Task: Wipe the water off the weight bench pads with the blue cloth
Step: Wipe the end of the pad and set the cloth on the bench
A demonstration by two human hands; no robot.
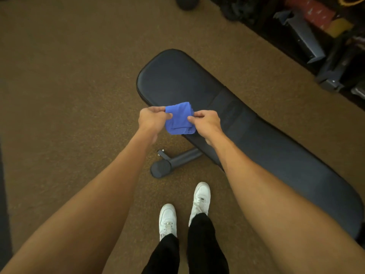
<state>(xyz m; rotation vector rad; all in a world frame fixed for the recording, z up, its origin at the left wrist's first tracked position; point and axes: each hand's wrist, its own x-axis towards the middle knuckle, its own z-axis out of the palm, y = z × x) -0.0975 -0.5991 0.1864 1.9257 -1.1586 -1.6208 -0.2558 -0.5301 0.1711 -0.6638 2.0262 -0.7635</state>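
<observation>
A folded blue cloth [179, 118] hangs in the air between both hands, above the near edge of the dark weight bench. My left hand [152, 118] pinches its left side and my right hand [205, 121] pinches its right side. The bench runs diagonally: a shorter seat pad [177, 78] lies at the upper left, and a long back pad [286, 161] stretches to the lower right, with a seam between them. The cloth is held clear of the pads. No water shows plainly on the dark surface.
A bench foot bar [173, 161] with a round end cap sticks out on the brown carpet [69, 86] below the cloth. My white shoes [185, 210] stand beside it. Dark gym equipment [308, 36] crowds the upper right. A dark ball [186, 1] sits at the top.
</observation>
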